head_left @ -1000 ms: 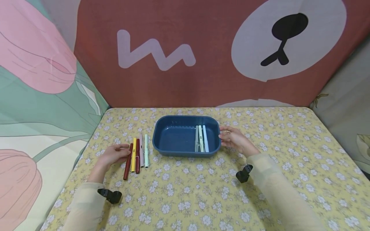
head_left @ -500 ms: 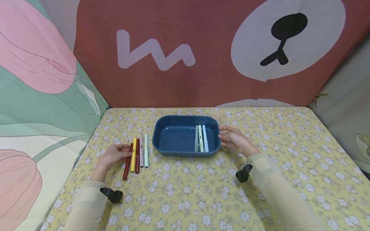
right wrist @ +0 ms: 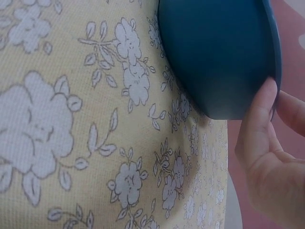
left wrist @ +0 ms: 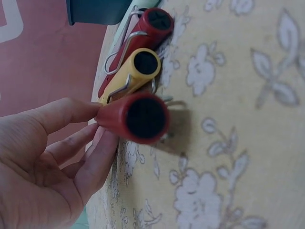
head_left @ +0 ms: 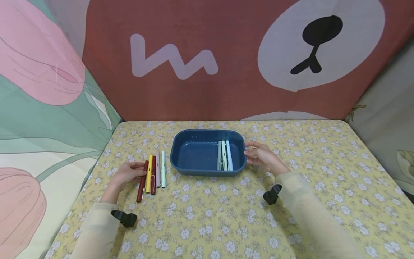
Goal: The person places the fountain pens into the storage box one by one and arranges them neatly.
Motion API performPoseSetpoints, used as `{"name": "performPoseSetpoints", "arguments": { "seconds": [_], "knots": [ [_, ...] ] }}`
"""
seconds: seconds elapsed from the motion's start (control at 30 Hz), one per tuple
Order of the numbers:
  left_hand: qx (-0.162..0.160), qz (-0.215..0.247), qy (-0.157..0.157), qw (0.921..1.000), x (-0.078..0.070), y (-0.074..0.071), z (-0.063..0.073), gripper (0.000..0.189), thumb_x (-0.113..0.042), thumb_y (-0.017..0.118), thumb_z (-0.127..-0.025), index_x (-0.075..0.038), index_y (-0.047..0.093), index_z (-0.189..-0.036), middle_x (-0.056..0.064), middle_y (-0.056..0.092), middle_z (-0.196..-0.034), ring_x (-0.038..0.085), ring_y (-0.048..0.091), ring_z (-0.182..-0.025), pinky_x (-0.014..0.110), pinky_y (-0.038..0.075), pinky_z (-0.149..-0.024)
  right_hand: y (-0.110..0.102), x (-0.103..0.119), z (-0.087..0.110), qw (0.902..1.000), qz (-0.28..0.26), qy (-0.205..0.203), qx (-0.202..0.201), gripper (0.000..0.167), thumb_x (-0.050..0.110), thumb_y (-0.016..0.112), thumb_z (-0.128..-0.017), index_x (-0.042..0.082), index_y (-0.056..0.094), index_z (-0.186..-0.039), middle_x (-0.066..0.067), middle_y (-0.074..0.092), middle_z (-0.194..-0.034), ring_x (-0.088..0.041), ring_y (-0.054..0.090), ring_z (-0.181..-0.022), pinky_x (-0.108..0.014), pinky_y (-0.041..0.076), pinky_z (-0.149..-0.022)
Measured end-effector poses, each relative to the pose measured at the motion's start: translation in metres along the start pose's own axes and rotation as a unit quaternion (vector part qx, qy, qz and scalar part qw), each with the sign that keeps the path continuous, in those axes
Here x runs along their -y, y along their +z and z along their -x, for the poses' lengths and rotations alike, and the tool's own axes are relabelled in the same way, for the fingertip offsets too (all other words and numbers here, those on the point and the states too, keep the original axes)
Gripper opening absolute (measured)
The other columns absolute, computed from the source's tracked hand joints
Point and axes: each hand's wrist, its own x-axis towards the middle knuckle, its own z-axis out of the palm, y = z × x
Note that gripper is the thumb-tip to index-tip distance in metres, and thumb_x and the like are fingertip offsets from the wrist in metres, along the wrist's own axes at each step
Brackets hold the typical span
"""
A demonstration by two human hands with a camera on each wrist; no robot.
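Several pens lie side by side at the left of the blue bin (head_left: 207, 173). The outermost is a dark red pen (head_left: 141, 183). My left hand (head_left: 127, 174) pinches its far part between thumb and fingers. In the left wrist view the near end of that red pen (left wrist: 138, 119) points toward the camera, just above the cloth. Beside it are a yellow pen (head_left: 148, 176), another red pen (head_left: 153, 180), a pale lilac pen (head_left: 158, 169) and a mint pen (head_left: 163, 172). My right hand (head_left: 263, 157) touches the bin's right end, fingertips at the rim.
Inside the bin, at its right side, lie a grey-green pen (head_left: 219, 154), a pale green pen (head_left: 224, 154) and a light blue pen (head_left: 229, 154). A yellow floral cloth (head_left: 200, 223) covers the table. Printed fabric (head_left: 233, 100) rises behind its back edge.
The left fingers now close further over the dark red pen's far part, and its near end has shifted slightly left. The right hand stays at the bin.
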Motion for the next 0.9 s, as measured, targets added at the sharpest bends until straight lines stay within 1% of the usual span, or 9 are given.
{"name": "performPoseSetpoints", "arguments": {
  "seconds": [0.1,0.17,0.27,0.33,0.43,0.53,0.73,0.83,0.9],
  "knots": [
    [0.001,0.002,0.007,1.0,0.0,-0.001,0.001,0.053,-0.009,0.058,-0.094,0.012,0.039,-0.139,0.033,0.051,-0.133,0.003,0.065,-0.079,0.025,0.06,-0.076,0.0,0.0,0.0,1.0,0.001,0.001,-0.002,0.052,0.01,0.052,-0.098,0.002,0.032,-0.145,0.002,0.062,-0.09,-0.006,0.063,-0.077,-0.022,0.058,-0.074],
    [-0.004,-0.002,0.01,0.9999,0.0,-0.003,0.002,0.052,-0.009,0.057,-0.094,0.012,0.039,-0.138,0.032,0.051,-0.132,0.003,0.065,-0.079,0.025,0.06,-0.076,0.0,-0.001,-0.001,1.0,0.001,0.001,-0.003,0.052,0.01,0.052,-0.098,0.003,0.033,-0.145,0.002,0.063,-0.09,-0.006,0.063,-0.077,-0.022,0.058,-0.074],
    [-0.006,-0.006,0.014,0.9999,-0.001,-0.005,0.003,0.053,-0.012,0.055,-0.095,0.011,0.037,-0.14,0.032,0.049,-0.135,0.002,0.065,-0.08,0.027,0.06,-0.077,0.0,-0.001,-0.001,1.0,-0.001,0.003,-0.003,0.052,0.01,0.052,-0.097,0.003,0.033,-0.145,0.002,0.063,-0.089,-0.006,0.063,-0.076,-0.023,0.058,-0.074],
    [-0.009,0.0,0.013,0.9999,-0.003,-0.007,0.004,0.054,-0.013,0.054,-0.096,0.009,0.036,-0.142,0.032,0.047,-0.138,0.003,0.066,-0.081,0.028,0.06,-0.078,0.0,-0.001,-0.001,1.0,-0.003,0.003,-0.003,0.052,0.01,0.052,-0.097,0.003,0.033,-0.145,0.002,0.063,-0.089,-0.006,0.063,-0.076,-0.022,0.058,-0.073],
    [-0.003,0.019,0.017,0.9997,-0.005,-0.008,0.004,0.057,-0.015,0.053,-0.097,0.007,0.031,-0.145,0.032,0.042,-0.142,0.003,0.065,-0.085,0.028,0.06,-0.082,0.0,0.0,-0.001,1.0,-0.005,0.004,-0.001,0.052,0.009,0.052,-0.098,0.002,0.032,-0.145,0.002,0.063,-0.088,-0.006,0.063,-0.075,-0.021,0.058,-0.073],
    [0.0,0.034,0.023,0.9991,-0.008,-0.009,0.004,0.058,-0.017,0.052,-0.097,0.004,0.029,-0.147,0.031,0.04,-0.143,0.004,0.064,-0.091,0.027,0.059,-0.084,0.0,0.0,-0.001,1.0,-0.006,0.004,-0.001,0.052,0.009,0.052,-0.098,0.002,0.032,-0.145,0.003,0.062,-0.087,-0.006,0.063,-0.075,-0.021,0.058,-0.072],
    [-0.008,0.046,0.043,0.998,-0.017,-0.011,0.005,0.06,-0.02,0.052,-0.097,0.0,0.027,-0.149,0.03,0.047,-0.137,0.004,0.066,-0.09,0.025,0.059,-0.083,0.0,-0.001,-0.001,1.0,-0.003,0.002,-0.002,0.05,0.01,0.052,-0.097,0.002,0.034,-0.144,0.003,0.061,-0.087,-0.006,0.061,-0.074,-0.021,0.058,-0.073],
    [-0.006,0.049,0.052,0.9974,-0.023,-0.012,0.007,0.061,-0.021,0.051,-0.098,-0.002,0.026,-0.15,0.028,0.052,-0.132,0.001,0.066,-0.087,0.024,0.058,-0.084,0.0,-0.001,-0.001,1.0,-0.004,0.002,-0.001,0.05,0.01,0.052,-0.097,0.002,0.034,-0.144,0.003,0.06,-0.087,-0.005,0.06,-0.074,-0.021,0.057,-0.072],
    [-0.005,0.056,0.057,0.9968,-0.027,-0.012,0.009,0.061,-0.021,0.051,-0.098,-0.003,0.026,-0.15,0.025,0.057,-0.128,-0.001,0.066,-0.086,0.023,0.058,-0.086,0.0,0.0,-0.001,1.0,-0.005,0.003,-0.001,0.051,0.01,0.052,-0.097,0.002,0.033,-0.144,0.003,0.061,-0.086,-0.005,0.061,-0.074,-0.021,0.058,-0.072]
  ]
}}
